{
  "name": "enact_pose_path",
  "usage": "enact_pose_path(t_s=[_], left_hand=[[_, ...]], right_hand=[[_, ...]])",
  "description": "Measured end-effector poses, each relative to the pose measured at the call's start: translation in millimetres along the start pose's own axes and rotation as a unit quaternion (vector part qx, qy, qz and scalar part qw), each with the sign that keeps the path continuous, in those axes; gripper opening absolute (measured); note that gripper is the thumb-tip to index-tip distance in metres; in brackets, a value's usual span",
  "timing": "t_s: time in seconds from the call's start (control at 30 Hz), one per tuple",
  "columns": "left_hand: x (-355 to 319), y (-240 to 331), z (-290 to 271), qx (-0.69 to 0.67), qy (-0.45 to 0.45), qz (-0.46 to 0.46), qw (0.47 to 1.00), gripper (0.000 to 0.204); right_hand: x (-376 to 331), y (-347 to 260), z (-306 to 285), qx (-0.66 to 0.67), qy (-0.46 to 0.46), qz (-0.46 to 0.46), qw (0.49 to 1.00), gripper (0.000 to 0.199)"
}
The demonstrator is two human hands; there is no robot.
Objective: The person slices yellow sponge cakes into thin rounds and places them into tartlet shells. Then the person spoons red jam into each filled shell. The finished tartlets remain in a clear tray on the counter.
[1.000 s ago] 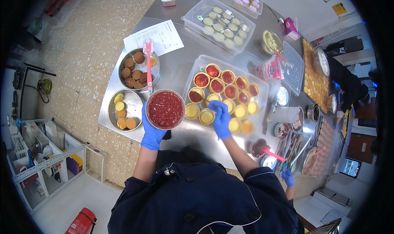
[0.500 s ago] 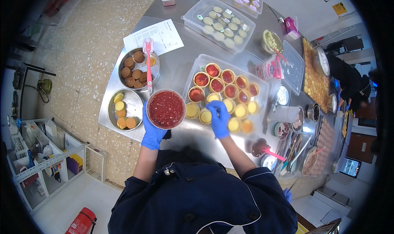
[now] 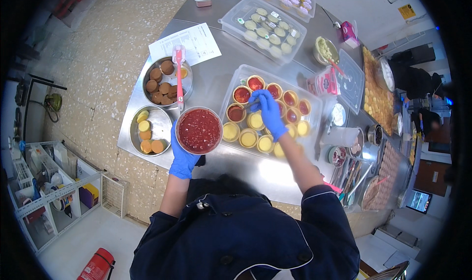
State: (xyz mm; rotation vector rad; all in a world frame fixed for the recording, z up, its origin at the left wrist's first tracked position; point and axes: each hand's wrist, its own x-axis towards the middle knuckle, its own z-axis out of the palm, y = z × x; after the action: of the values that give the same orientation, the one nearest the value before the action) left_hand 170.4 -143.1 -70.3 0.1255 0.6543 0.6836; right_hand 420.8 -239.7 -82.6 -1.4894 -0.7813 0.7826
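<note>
My left hand (image 3: 183,154), in a blue glove, holds a clear bowl of red sauce (image 3: 199,130) just above the steel table's near edge. My right hand (image 3: 268,112), also gloved in blue, grips a small spoon (image 3: 251,103) over a clear tray (image 3: 237,81) of several round tart cups. Some cups (image 3: 242,94) at the far side hold red sauce; those nearest me (image 3: 248,138) show plain yellow filling. The spoon tip sits by a cup in the tray's middle row.
Two steel bowls stand left of the tray: one with brown rounds and a pink spatula (image 3: 167,78), one with orange and yellow rounds (image 3: 150,130). A paper sheet (image 3: 185,43), lidded trays of pastries (image 3: 263,22) and a carton (image 3: 323,82) lie beyond. Utensils crowd the right.
My right hand has moved from the near row of cups toward the middle of the tray. The left hand and the sauce bowl have stayed in place.
</note>
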Motion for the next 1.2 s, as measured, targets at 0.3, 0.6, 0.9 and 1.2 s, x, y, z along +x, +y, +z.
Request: enact_pose_path(t_s=[0.3, 0.6, 0.9, 1.2], left_hand=[[-1, 1, 1, 0.003, -0.002, 0.010, 1.000, 0.043], [-1, 1, 0, -0.001, -0.001, -0.006, 1.000, 0.042], [-2, -3, 7, 0.002, -0.015, -0.007, 1.000, 0.042], [-8, -20, 31, 0.136, -0.082, 0.017, 0.987, 0.042]], right_hand=[[45, -38, 7, -0.106, -0.242, 0.052, 0.963, 0.013], [35, -56, 25, -0.215, -0.313, -0.048, 0.924, 0.009], [-12, -67, 10, 0.027, 0.181, -0.110, 0.977, 0.019], [-76, -102, 42, 0.134, 0.129, -0.119, 0.975, 0.022]])
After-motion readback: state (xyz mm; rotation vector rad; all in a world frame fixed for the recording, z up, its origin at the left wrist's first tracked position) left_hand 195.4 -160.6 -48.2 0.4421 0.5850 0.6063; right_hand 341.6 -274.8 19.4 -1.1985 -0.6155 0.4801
